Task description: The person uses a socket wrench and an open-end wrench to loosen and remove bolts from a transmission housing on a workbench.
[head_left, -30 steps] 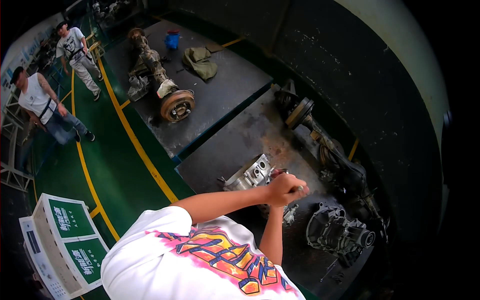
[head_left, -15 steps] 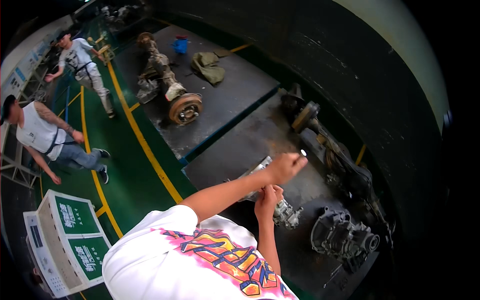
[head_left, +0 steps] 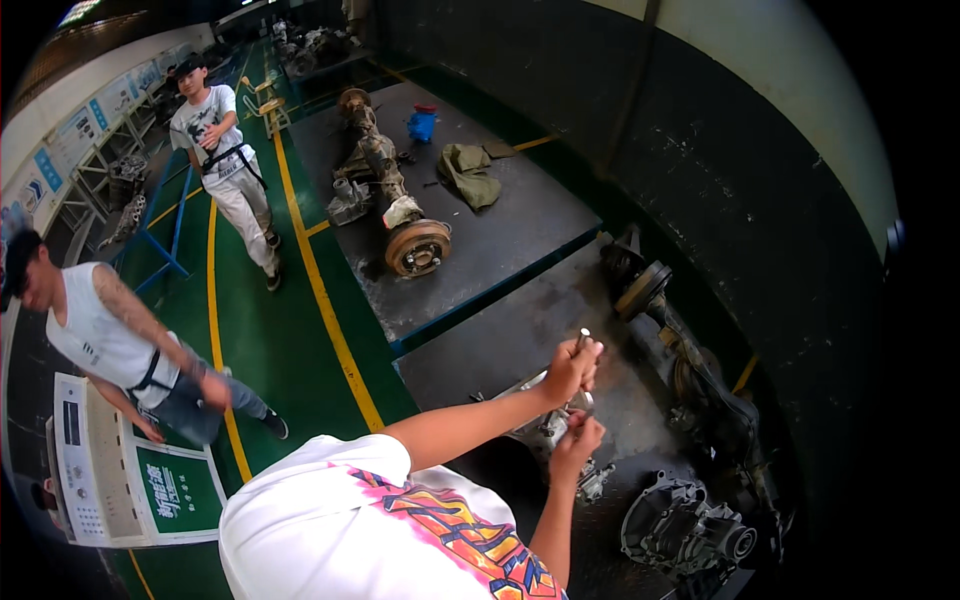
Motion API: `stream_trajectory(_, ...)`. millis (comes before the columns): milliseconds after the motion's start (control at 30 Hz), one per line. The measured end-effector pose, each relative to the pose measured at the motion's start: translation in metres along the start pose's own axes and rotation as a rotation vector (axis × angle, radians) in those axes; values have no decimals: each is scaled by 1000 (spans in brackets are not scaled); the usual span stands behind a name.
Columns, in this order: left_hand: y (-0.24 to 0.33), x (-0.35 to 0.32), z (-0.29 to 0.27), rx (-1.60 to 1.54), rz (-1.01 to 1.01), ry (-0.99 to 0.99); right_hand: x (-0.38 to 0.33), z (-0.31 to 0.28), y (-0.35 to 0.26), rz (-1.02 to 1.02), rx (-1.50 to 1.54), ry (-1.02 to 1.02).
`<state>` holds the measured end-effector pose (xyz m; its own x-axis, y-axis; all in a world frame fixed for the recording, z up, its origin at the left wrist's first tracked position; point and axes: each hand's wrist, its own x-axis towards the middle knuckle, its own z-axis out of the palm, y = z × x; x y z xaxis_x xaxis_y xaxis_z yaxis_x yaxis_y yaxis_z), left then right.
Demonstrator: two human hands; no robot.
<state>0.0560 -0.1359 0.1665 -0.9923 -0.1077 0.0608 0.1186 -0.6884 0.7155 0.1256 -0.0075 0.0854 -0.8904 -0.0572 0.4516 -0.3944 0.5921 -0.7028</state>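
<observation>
My left hand [head_left: 570,375] is closed around a short metal bar-shaped tool [head_left: 585,335], whose bright end sticks up above the fist. Just under that fist a shiny metal piece [head_left: 582,402] shows; whether it is part of the same tool I cannot tell. My right hand [head_left: 578,440] is close below, fingers curled near the shiny piece, and what they grip is hidden. Both hands are over a silvery metal casting [head_left: 545,432] on the dark workbench [head_left: 470,355], partly covered by my arms.
A gearbox housing [head_left: 685,530] sits at the right; an axle assembly [head_left: 700,365] lies along the far right side. Another table [head_left: 500,245] bears a rusty axle [head_left: 380,165], a blue container [head_left: 422,124] and a green cloth [head_left: 468,175]. Two people walk at the left, near a white cabinet [head_left: 100,470].
My left fist has turned, so more of the bar shows upright. My right hand has shifted slightly right and down. The view has swung, and the two people have moved along the walkway.
</observation>
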Motion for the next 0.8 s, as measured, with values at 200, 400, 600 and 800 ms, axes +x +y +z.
stream_trajectory(200,6,11,4,991,102,19,-8,31,-40,-213,-91,-91)
stream_trajectory(400,6,-53,36,1373,615,-395,22,61,-22,484,825,33)
stream_trajectory(600,-10,-56,11,307,-8,-128,2,12,26,375,535,106)
stream_trajectory(800,5,-6,-5,163,-113,140,-28,4,-19,-269,-80,-154)
